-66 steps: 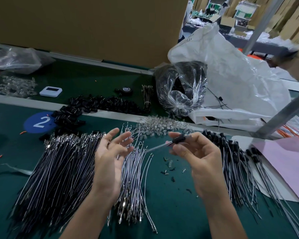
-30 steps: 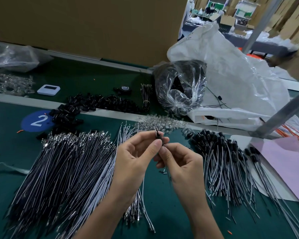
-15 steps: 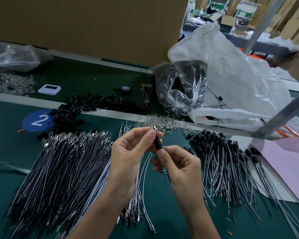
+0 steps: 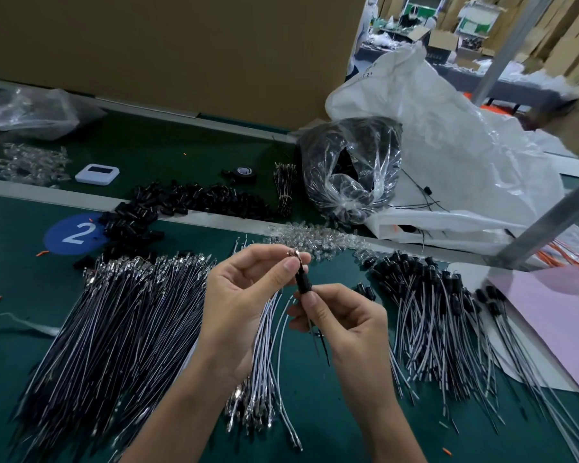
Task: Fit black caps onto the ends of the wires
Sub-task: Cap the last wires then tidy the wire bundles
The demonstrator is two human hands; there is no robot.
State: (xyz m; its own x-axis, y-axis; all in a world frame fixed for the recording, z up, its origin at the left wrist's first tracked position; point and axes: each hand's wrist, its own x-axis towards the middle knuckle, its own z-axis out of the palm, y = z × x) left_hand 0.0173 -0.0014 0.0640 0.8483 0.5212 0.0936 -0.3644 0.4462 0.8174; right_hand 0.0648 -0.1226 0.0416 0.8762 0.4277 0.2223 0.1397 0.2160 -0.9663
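Black cap [image 4: 303, 283] sits near end of wire [image 4: 322, 345], between my hands. My left fingers [image 4: 279, 274] pinched on metal tip [image 4: 294, 252] above cap, right fingers [image 4: 316, 304] clamped on wire just below: holds wire straight while cap seats, I judge. Bare wires [image 4: 114, 315] lie left on desk [image 4: 315, 412], capped wires [image 4: 425, 309] right, apart to avoid mixing.

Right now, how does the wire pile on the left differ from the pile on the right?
The left pile shows bare silver terminals at its far ends; the right pile wears black caps there. The left pile looks larger and denser, the right pile thinner and looser. Both lie fanned on the green mat.
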